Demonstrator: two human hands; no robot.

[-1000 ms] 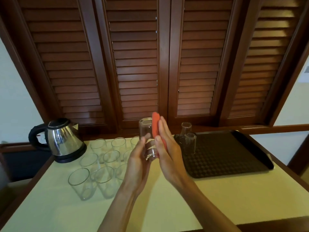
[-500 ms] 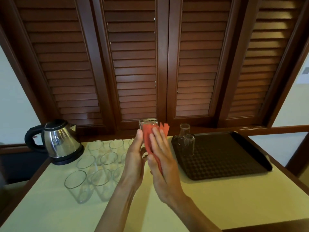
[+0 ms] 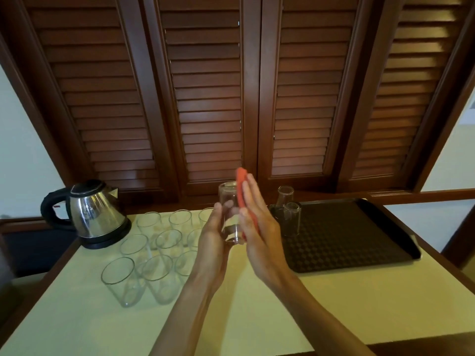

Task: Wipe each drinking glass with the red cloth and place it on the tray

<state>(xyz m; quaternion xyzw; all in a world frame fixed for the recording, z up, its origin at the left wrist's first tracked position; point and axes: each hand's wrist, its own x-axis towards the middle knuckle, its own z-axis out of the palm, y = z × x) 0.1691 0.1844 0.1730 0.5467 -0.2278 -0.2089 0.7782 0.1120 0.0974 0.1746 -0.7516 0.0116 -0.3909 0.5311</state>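
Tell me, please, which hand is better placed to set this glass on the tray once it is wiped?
Left, probably: the left hand already grips the glass, while the right hand presses the red cloth flat against it.

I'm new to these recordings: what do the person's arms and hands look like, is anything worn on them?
Both forearms are bare to the bottom edge of the picture: no sleeves, gloves, watch or bracelet show. The left hand and the right hand show no rings on the fingers in view.

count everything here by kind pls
clear drinking glasses on the cream table: 9
clear glass held up: 1
dark rectangular tray: 1
upturned clear glasses on it: 2
steel electric kettle: 1
red cloth: 1
total: 15
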